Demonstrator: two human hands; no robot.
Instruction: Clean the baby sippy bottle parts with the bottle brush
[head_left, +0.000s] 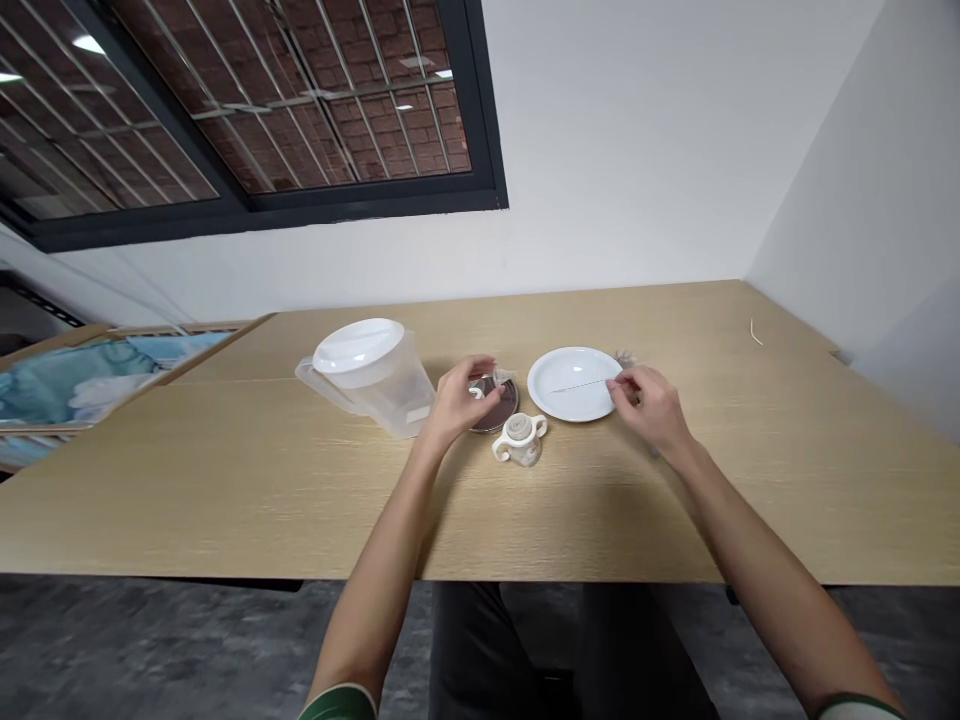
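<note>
My left hand (463, 400) curves its thumb and fingers around a small clear piece (504, 378), whose kind I cannot make out. Below it lies a dark round disc (504, 408) with a pale rim, partly covered by the hand. My right hand (651, 405) pinches one end of a thin dark rod (576, 386), which reaches left across a white oval plate (574, 357). A grey, wiry tuft (624, 357) shows just behind that hand. Between my hands, nearer to me, stands a small cream pot (523, 445) with two curled handles and a coiled-looking top.
A translucent pitcher (382, 385) with a white lid stands left of my left hand. At the far right of the wooden table (225, 480) lies a thin pale strip (756, 333). A box with bluish cloth (82, 375) is at the left. The wall (622, 200) rises behind.
</note>
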